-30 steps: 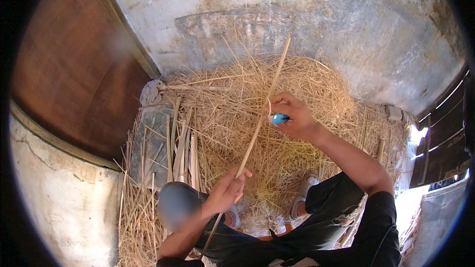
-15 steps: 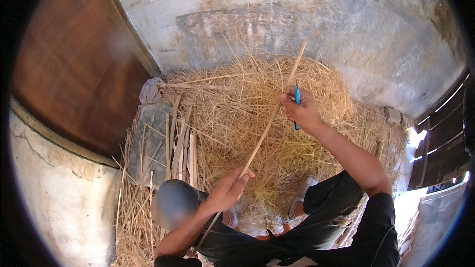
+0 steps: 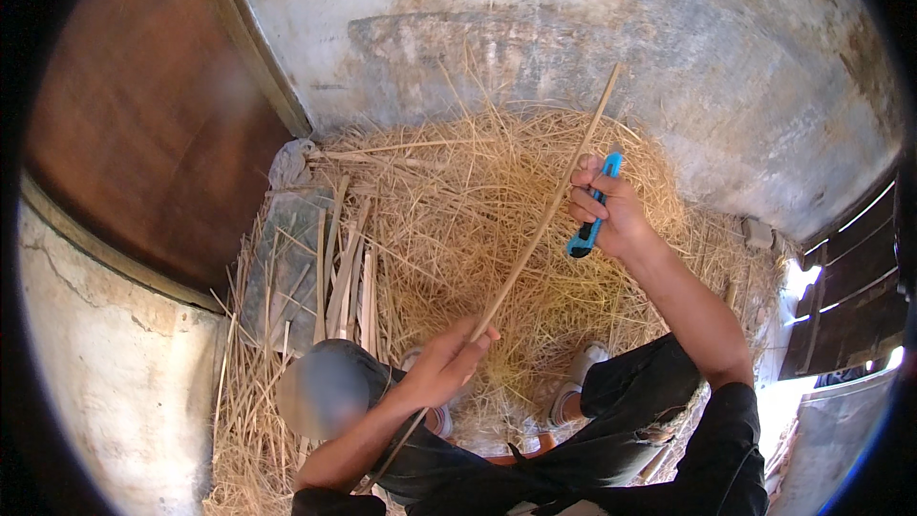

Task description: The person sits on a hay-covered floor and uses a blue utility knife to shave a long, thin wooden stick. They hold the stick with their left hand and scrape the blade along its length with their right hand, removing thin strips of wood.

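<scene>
- Weathered grey-and-white plaster wall (image 3: 573, 29) rises behind the work, with a reddish-brown wooden panel (image 3: 143, 134) to the left and dark slatted boards (image 3: 845, 301) at the far right.
- Loose, straw-coloured shavings (image 3: 458, 220) lie heaped over the ground from the wall's foot to the person's light-coloured shoes (image 3: 577, 373).
- At the heap's left, a flat grey slab (image 3: 291, 229) carries scattered slivers; pale, flat split strips (image 3: 346, 277) lie in a bunch just beside it.
- One long, thin, straw-coloured strip (image 3: 525, 255) slants across the middle, its far end up toward the wall and its near end down by the person's lap.
- Of the two hands, the left hand (image 3: 444, 365) is closed around this strip in its lower half.
- Fingers of the right hand (image 3: 616, 210) are wrapped around a blue-and-black utility knife (image 3: 586, 233), its blade end pointing up toward the wall; whether its fingertips touch the strip cannot be told.
- Black trousers (image 3: 611, 444), torn at the right leg, cover the person's spread legs.
</scene>
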